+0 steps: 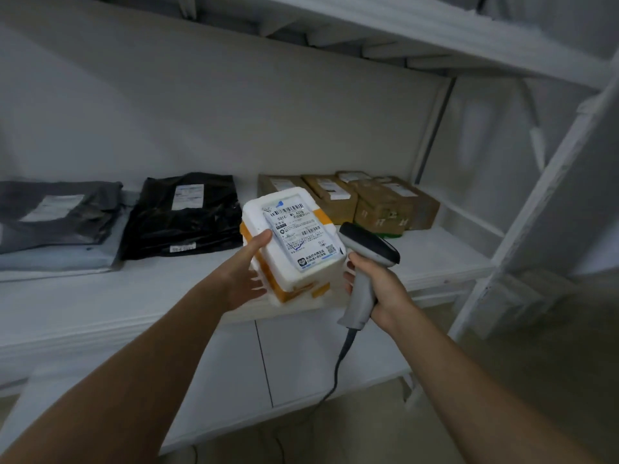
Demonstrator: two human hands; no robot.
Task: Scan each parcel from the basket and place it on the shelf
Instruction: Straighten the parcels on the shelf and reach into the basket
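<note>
A white foam parcel [290, 236] with orange tape and a printed barcode label on top is tilted above the front of the white shelf [100, 296]. My left hand [246, 269] holds it from the left side and underneath, thumb on its upper edge. My right hand [378, 286] grips a grey barcode scanner [366, 262] by its handle, with the scanner's dark head just right of the parcel's label. The scanner's cable hangs down toward the floor. The basket is not in view.
On the shelf lie a grey poly bag [57, 216] at the left, a black poly bag [184, 216] beside it, and several brown cardboard boxes [378, 202] at the back right. A white upright post [536, 195] stands at the right. Another shelf board runs overhead.
</note>
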